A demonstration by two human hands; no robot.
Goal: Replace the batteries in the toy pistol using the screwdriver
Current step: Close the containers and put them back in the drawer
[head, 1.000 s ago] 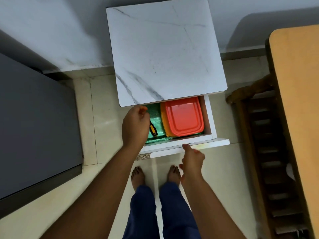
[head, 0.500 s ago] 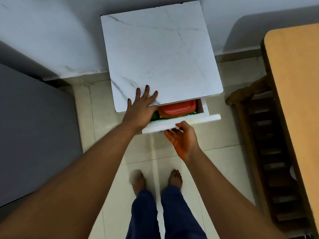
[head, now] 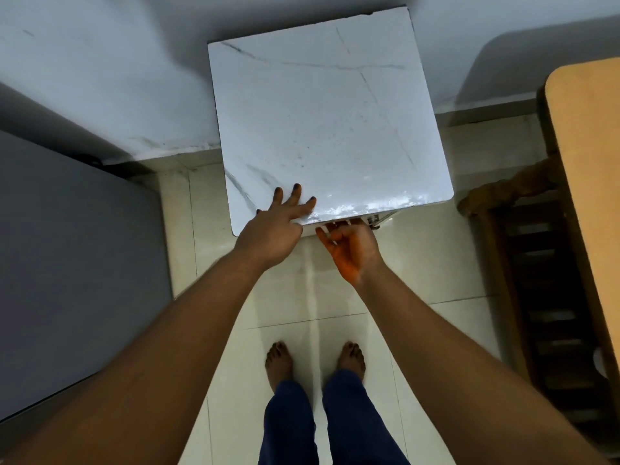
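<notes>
A small white cabinet with a marble-look top (head: 328,122) stands against the wall in front of me. Its drawer is pushed in, so only a thin strip of the drawer front (head: 375,219) shows under the top's near edge. My left hand (head: 275,226) rests flat on the near left corner of the top, fingers spread. My right hand (head: 349,246) is palm up with its fingertips against the drawer front under the edge, holding nothing. Neither the toy pistol, the screwdriver nor any batteries are in view.
A dark grey surface (head: 67,263) fills the left side. A wooden table (head: 590,182) stands at the right edge, with a dark wooden chair (head: 536,297) beside it. My bare feet (head: 315,360) stand on pale floor tiles (head: 302,307).
The drawer, open a second ago with an orange-lidded box and a yellow-handled tool inside, has been pushed in by my right hand. My left hand came out of it and now lies on the top.
</notes>
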